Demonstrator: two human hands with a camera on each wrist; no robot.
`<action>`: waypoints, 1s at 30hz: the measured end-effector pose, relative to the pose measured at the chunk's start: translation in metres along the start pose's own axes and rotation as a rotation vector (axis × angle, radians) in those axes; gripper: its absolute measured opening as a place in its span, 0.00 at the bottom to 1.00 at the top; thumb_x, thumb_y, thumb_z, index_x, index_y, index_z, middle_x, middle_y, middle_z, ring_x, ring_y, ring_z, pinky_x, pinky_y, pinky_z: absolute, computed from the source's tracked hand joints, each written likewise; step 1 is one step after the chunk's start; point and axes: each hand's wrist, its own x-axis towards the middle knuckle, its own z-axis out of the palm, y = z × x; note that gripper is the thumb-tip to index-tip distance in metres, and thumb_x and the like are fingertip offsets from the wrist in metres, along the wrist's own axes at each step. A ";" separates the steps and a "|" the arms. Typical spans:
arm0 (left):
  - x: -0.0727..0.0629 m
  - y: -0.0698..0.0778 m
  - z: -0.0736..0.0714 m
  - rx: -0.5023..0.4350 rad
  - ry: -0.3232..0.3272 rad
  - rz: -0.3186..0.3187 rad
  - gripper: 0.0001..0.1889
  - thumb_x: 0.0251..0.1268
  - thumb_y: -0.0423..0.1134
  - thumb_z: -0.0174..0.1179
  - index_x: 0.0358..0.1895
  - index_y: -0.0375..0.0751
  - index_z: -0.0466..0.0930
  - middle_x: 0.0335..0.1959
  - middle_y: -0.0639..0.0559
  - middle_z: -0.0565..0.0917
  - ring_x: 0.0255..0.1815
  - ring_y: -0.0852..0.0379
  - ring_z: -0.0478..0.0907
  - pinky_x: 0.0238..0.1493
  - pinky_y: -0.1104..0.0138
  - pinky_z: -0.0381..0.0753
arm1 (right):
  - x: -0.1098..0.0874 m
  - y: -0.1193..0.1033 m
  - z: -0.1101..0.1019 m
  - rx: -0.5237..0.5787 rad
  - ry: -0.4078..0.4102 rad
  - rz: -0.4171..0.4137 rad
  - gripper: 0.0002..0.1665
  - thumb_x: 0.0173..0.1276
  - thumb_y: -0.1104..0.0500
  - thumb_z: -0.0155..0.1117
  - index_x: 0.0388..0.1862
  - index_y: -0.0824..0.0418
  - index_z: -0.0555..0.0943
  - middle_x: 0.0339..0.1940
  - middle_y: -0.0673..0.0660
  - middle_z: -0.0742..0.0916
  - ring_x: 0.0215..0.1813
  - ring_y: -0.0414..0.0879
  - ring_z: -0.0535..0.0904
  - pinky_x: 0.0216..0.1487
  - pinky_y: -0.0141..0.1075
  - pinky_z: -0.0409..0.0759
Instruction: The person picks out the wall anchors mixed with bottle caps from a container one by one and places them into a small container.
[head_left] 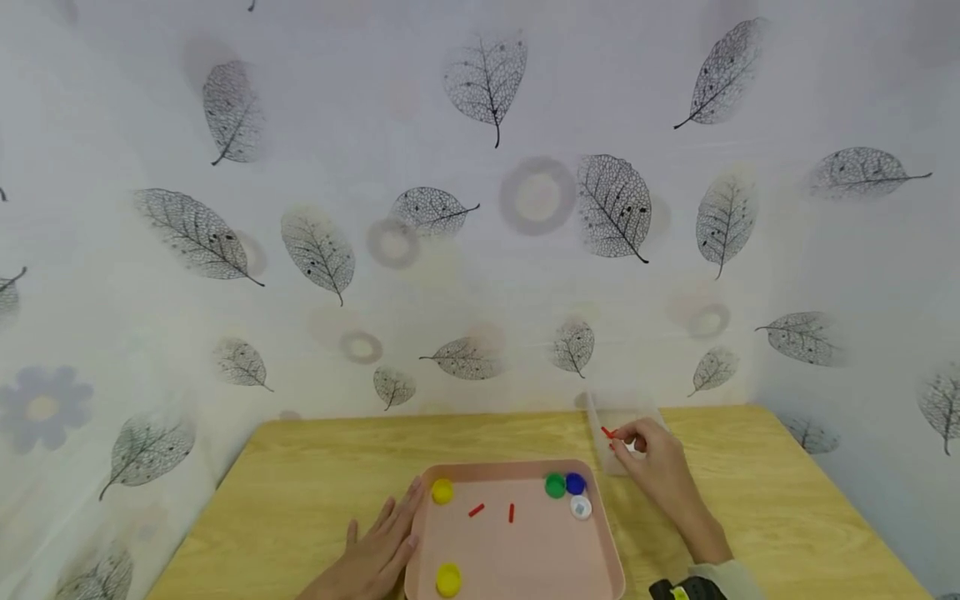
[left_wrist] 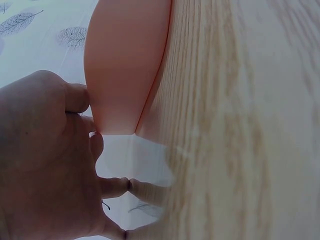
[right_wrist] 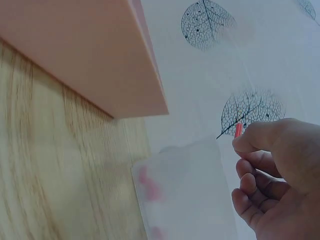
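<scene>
Pinching a small red stick (head_left: 607,432) near the translucent container (right_wrist: 185,192), the right hand (head_left: 660,462) could drop it if that hold slackens; the left hand (head_left: 371,554), fingers outstretched, grasping nothing, touches the pink tray (head_left: 517,554), which might slide if pushed hard.

The head camera faces forward and down from farthest back, spanning leaf-printed wall (head_left: 360,125) and worktop (head_left: 315,467). The wrist cameras peer from close and low, tipped sideways, past the left hand (left_wrist: 45,155) and right hand (right_wrist: 287,172); all three share the pink tray (head_left: 517,554).
</scene>
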 end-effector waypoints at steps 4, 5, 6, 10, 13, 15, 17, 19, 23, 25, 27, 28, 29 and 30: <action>0.001 0.002 0.000 0.002 -0.007 0.012 0.32 0.87 0.53 0.35 0.85 0.56 0.37 0.85 0.52 0.41 0.80 0.26 0.46 0.54 0.15 0.27 | -0.001 0.008 -0.004 -0.023 0.039 0.015 0.12 0.54 0.74 0.76 0.32 0.62 0.85 0.28 0.49 0.83 0.29 0.41 0.74 0.32 0.33 0.77; 0.001 0.003 0.000 0.003 -0.006 0.018 0.32 0.87 0.52 0.35 0.85 0.55 0.37 0.85 0.52 0.41 0.80 0.25 0.46 0.54 0.15 0.27 | -0.001 0.010 -0.005 -0.026 0.052 0.016 0.12 0.54 0.74 0.76 0.32 0.62 0.84 0.28 0.49 0.83 0.29 0.42 0.74 0.32 0.32 0.77; 0.002 0.004 0.000 0.004 -0.007 0.023 0.32 0.87 0.52 0.35 0.85 0.54 0.38 0.85 0.52 0.41 0.79 0.25 0.46 0.54 0.15 0.27 | -0.002 0.011 -0.006 -0.029 0.065 0.014 0.12 0.53 0.75 0.76 0.32 0.62 0.84 0.28 0.49 0.83 0.28 0.42 0.74 0.32 0.31 0.77; 0.002 0.004 -0.001 0.012 -0.006 0.026 0.32 0.87 0.51 0.35 0.85 0.52 0.38 0.85 0.50 0.41 0.79 0.24 0.47 0.53 0.14 0.28 | -0.004 0.016 -0.006 -0.022 0.083 0.014 0.12 0.53 0.74 0.77 0.31 0.61 0.84 0.27 0.49 0.83 0.28 0.42 0.73 0.32 0.26 0.73; 0.001 0.004 -0.001 0.009 -0.011 0.012 0.32 0.87 0.51 0.35 0.85 0.52 0.38 0.85 0.51 0.41 0.79 0.25 0.46 0.54 0.15 0.28 | -0.005 0.017 -0.003 -0.014 0.084 0.028 0.11 0.54 0.74 0.77 0.30 0.61 0.84 0.27 0.50 0.83 0.28 0.41 0.73 0.31 0.26 0.72; 0.000 0.004 -0.001 0.004 -0.015 0.000 0.32 0.87 0.52 0.35 0.85 0.54 0.38 0.85 0.51 0.41 0.79 0.25 0.46 0.54 0.15 0.28 | -0.005 0.018 -0.001 -0.016 0.084 0.047 0.11 0.54 0.74 0.76 0.30 0.62 0.84 0.27 0.51 0.83 0.29 0.41 0.73 0.30 0.27 0.72; -0.001 0.003 -0.001 -0.005 -0.014 -0.007 0.32 0.87 0.53 0.35 0.85 0.55 0.38 0.85 0.52 0.41 0.80 0.25 0.46 0.54 0.15 0.28 | -0.005 0.018 0.001 -0.018 0.081 0.067 0.11 0.55 0.74 0.76 0.30 0.62 0.85 0.28 0.51 0.83 0.30 0.42 0.73 0.30 0.27 0.72; -0.002 0.003 -0.002 -0.011 -0.014 -0.009 0.32 0.87 0.53 0.35 0.85 0.55 0.38 0.85 0.52 0.41 0.79 0.25 0.46 0.54 0.15 0.28 | -0.005 0.018 0.003 -0.021 0.076 0.082 0.10 0.55 0.73 0.75 0.31 0.61 0.84 0.28 0.51 0.83 0.30 0.42 0.73 0.31 0.28 0.72; -0.003 0.002 -0.002 -0.011 -0.012 -0.013 0.32 0.87 0.53 0.35 0.85 0.55 0.39 0.85 0.51 0.42 0.80 0.26 0.46 0.54 0.15 0.28 | -0.005 0.018 0.004 -0.024 0.073 0.078 0.10 0.55 0.73 0.75 0.30 0.61 0.84 0.28 0.51 0.83 0.30 0.40 0.72 0.30 0.29 0.72; -0.003 0.003 -0.003 -0.010 -0.013 -0.014 0.32 0.87 0.52 0.35 0.85 0.55 0.39 0.85 0.51 0.42 0.79 0.25 0.47 0.54 0.15 0.28 | -0.005 0.018 0.004 -0.026 0.074 0.073 0.10 0.55 0.73 0.76 0.30 0.61 0.84 0.27 0.51 0.83 0.29 0.38 0.71 0.29 0.30 0.73; -0.003 0.002 -0.002 -0.014 -0.009 -0.010 0.32 0.87 0.53 0.36 0.85 0.55 0.40 0.85 0.50 0.43 0.79 0.25 0.47 0.54 0.14 0.28 | -0.005 0.018 0.005 -0.025 0.072 0.081 0.10 0.55 0.72 0.76 0.30 0.61 0.84 0.27 0.51 0.82 0.29 0.38 0.71 0.29 0.31 0.73; -0.002 0.001 -0.001 -0.014 -0.002 -0.003 0.32 0.87 0.52 0.36 0.85 0.55 0.40 0.85 0.50 0.44 0.79 0.24 0.47 0.53 0.14 0.29 | -0.004 0.018 0.005 -0.025 0.073 0.087 0.10 0.55 0.72 0.76 0.30 0.61 0.84 0.27 0.51 0.83 0.29 0.39 0.72 0.29 0.31 0.73; -0.002 0.000 -0.001 -0.016 0.004 0.000 0.32 0.87 0.52 0.37 0.85 0.56 0.40 0.85 0.49 0.44 0.79 0.24 0.48 0.53 0.14 0.29 | -0.004 0.018 0.005 -0.028 0.071 0.091 0.10 0.55 0.72 0.76 0.30 0.62 0.84 0.27 0.51 0.83 0.29 0.39 0.72 0.29 0.31 0.74; -0.002 -0.001 0.000 -0.013 0.010 0.005 0.32 0.87 0.53 0.37 0.85 0.56 0.40 0.85 0.49 0.45 0.79 0.24 0.48 0.52 0.14 0.30 | -0.004 0.017 0.005 -0.030 0.070 0.095 0.10 0.55 0.72 0.76 0.29 0.62 0.84 0.27 0.51 0.83 0.29 0.39 0.72 0.29 0.31 0.74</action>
